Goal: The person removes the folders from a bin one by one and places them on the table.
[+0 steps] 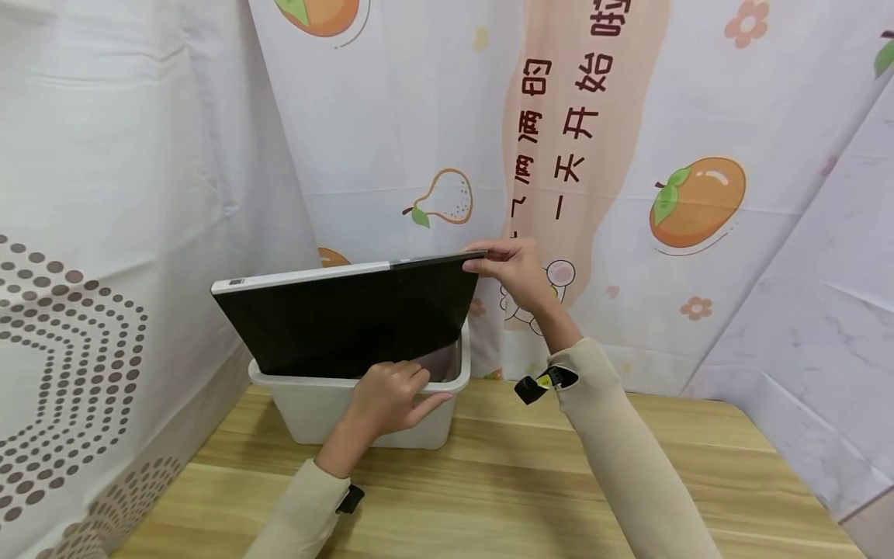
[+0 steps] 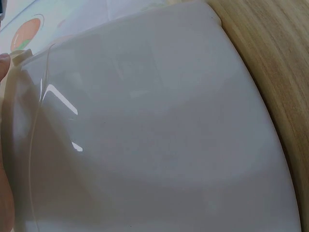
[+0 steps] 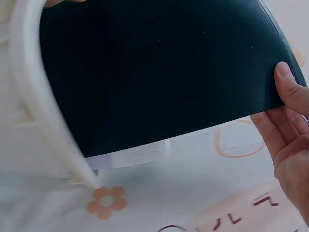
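A white plastic bin (image 1: 433, 419) stands on the wooden table. A large, thin, black-faced flat object (image 1: 328, 330) leans up out of it, its lower part hidden inside; its top edge is part white, part black, and its exact kind is unclear. My right hand (image 1: 513, 272) pinches its upper right corner, thumb (image 3: 287, 82) on the black face and fingers behind. With fingers bent over the bin's front rim, my left hand (image 1: 391, 396) holds the bin, its thumb pointing right along the outside. The left wrist view is mostly filled by the bin's glossy wall (image 2: 145, 125).
Something greyish (image 1: 440, 361) shows inside the bin at its right end. Behind the table hangs a white curtain (image 1: 419, 116) printed with fruit and lettering; another patterned curtain (image 1: 105, 194) hangs at the left. The wooden table (image 1: 559, 466) extends to the right.
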The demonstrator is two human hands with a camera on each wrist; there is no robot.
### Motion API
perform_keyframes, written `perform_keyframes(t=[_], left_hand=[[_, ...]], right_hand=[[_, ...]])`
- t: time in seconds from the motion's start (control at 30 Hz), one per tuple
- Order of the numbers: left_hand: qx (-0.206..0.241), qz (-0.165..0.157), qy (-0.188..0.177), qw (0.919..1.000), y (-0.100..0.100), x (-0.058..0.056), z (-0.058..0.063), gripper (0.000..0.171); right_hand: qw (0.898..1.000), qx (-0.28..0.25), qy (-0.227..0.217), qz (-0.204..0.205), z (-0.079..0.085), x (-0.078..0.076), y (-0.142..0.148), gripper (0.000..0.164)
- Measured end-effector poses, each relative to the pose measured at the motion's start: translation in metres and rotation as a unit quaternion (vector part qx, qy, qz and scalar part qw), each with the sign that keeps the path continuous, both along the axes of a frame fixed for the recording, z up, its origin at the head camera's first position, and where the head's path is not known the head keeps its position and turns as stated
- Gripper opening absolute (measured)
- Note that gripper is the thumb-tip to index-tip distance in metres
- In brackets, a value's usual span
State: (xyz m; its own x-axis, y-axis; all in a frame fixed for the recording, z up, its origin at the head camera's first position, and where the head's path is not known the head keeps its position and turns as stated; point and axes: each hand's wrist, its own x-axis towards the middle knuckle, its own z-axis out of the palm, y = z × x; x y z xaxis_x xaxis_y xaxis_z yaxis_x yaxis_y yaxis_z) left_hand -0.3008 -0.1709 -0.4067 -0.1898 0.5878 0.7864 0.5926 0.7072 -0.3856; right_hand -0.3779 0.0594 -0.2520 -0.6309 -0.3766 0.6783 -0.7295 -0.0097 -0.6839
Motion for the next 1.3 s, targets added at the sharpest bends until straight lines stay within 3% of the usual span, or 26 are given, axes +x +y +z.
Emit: perform_keyframes(t=[0.2, 0.33, 0.43, 0.53, 0.77, 1.03, 1.3], left_hand=[[0.009, -0.01, 0.0, 0.9999, 0.0, 0.0, 0.0, 0.061], [0.018, -0.019, 0.008, 0.9996, 0.001, -0.002, 0.0, 0.061], [0.018, -0.019, 0.007, 0.9996, 0.001, -0.003, -0.001, 0.061], [0.015, -0.013, 0.002, 0.9998, 0.0, -0.004, -0.002, 0.062], [0.013, -0.01, 0.01, 0.9998, -0.003, -0.005, -0.003, 0.062], [0.012, -0.01, 0.018, 0.9997, -0.004, -0.007, -0.005, 0.061], [0.014, -0.013, 0.013, 0.9997, -0.005, -0.009, -0.007, 0.06]], right_hand=[[0.999, -0.047, 0.027, -0.006, 0.015, 0.008, 0.006, 0.015], [0.995, -0.094, 0.018, 0.0, 0.023, 0.011, 0.011, 0.011], [0.992, -0.124, 0.007, -0.011, 0.029, 0.013, 0.016, 0.024], [0.99, -0.141, 0.006, -0.029, 0.033, 0.014, 0.023, 0.033], [0.983, -0.182, 0.01, -0.031, 0.039, 0.017, 0.036, 0.028], [0.976, -0.209, 0.003, -0.056, 0.043, 0.026, 0.052, 0.034], [0.969, -0.229, 0.07, -0.06, 0.05, 0.038, 0.071, 0.024]])
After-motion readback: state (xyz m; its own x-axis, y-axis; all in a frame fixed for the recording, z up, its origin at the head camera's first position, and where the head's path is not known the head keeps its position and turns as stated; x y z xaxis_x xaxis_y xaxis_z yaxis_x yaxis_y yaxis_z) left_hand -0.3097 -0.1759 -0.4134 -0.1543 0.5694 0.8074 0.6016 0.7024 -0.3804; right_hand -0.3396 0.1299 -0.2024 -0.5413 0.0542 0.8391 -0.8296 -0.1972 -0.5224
